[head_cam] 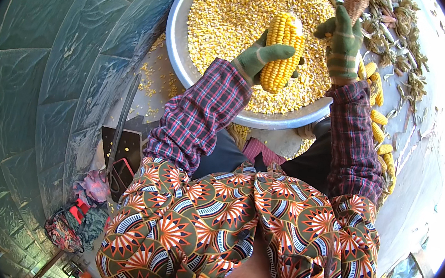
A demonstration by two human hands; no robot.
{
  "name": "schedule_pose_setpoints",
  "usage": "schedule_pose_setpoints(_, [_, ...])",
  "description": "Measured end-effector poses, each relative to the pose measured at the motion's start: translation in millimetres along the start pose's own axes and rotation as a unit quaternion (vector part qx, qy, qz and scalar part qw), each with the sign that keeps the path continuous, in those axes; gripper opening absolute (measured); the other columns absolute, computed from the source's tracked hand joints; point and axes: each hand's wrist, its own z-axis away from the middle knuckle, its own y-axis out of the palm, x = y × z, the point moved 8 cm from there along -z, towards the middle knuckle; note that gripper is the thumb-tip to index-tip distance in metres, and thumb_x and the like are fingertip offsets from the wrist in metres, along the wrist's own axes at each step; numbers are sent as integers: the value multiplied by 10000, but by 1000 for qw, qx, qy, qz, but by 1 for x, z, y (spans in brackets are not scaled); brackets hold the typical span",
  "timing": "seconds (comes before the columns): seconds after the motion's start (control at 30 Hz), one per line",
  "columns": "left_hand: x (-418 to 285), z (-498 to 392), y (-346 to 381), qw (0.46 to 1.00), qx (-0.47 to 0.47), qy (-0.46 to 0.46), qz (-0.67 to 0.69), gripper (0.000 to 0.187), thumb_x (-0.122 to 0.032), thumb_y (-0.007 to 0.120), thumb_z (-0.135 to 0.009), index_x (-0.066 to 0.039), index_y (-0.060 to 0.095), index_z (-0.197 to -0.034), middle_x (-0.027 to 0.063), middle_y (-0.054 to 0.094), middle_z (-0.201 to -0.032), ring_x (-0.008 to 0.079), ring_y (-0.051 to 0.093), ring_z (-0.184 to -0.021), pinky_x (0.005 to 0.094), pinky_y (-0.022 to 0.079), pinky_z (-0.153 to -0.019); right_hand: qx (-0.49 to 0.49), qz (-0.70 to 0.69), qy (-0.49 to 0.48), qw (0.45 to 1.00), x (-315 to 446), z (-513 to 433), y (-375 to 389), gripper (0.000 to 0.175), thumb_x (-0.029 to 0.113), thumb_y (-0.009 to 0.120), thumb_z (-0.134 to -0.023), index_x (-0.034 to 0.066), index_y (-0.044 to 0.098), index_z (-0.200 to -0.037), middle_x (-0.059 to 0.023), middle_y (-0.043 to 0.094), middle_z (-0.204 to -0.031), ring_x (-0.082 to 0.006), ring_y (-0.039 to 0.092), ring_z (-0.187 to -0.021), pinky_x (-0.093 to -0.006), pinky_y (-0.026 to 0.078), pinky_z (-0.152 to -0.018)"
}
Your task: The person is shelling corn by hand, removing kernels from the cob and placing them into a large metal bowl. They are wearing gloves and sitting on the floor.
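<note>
In my left hand point(263, 58), which wears a green striped glove, is a full yellow corn ear point(282, 52). It stands nearly upright, its kernels in place, with a pale patch near the top. My right hand point(343, 47), gloved the same way, is raised over the basin's right rim, its palm turned away. A brown corncob point(356, 5), seemingly bare of kernels, rises between its fingers; its lower end is hidden. Beneath both hands, a wide metal basin point(264, 122) holds a broad heap of loose corn kernels point(236, 28).
Several corn ears point(377, 133) lie along my right side, with dry husks point(405, 40) beyond them. Left of my legs are a dark board point(122, 143) and a curved metal bar point(126, 106), near a floral bag point(63, 228). A green tarpaulin wall point(67, 45) runs along the left.
</note>
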Motion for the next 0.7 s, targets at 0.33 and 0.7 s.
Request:
schedule_pose_setpoints(0.33, [7, -7, 0, 998, 17, -5, -56, 559, -194, 682, -660, -54, 433, -1140, 94, 581, -855, 194, 600, -685, 319, 526, -607, 237, -43, 71, 968, -16, 21, 48, 357, 131, 672, -675, -10, 565, -986, -66, 600, -938, -143, 573, -829, -280, 455, -767])
schedule_pose_setpoints(0.7, [9, -3, 58, 988, 122, 35, -92, 602, -122, 686, -614, -28, 438, -1154, 89, 569, -957, 182, 557, -884, 288, 469, -738, 53, 83, 231, 968, -95, 1, 11, 177, 163, 628, -705, 7, 596, -782, -59, 577, -656, -146, 553, -576, -265, 450, -526])
